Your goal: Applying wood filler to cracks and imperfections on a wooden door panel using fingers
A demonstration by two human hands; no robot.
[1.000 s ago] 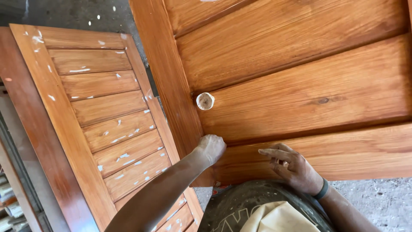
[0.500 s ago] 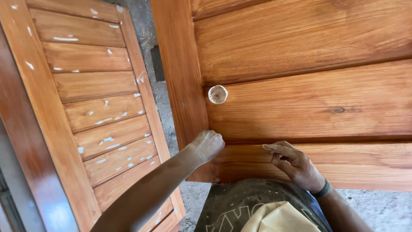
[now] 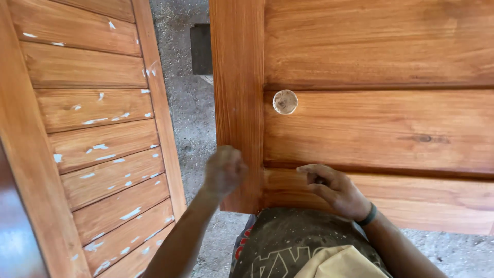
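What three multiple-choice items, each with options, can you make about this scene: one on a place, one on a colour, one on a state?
1. Where is the small round container placed?
A. On the concrete floor
B. On the right wooden door, near its vertical frame piece
C. In the person's left hand

2. What colour are the filler spots on the left slatted door?
A. White
B. Blue
C. Black

3. How is the left hand shown?
A. Flat and open on the floor
B. Closed like a fist at the door's frame piece, blurred
C. Holding the round container

Answers:
1 B: the container sits on the right wooden door, beside the vertical frame piece.
2 A: pale white dabs are scattered over the slats.
3 B: the fingers are curled in against the frame edge; the right hand rests on the lower panel with fingers bent.
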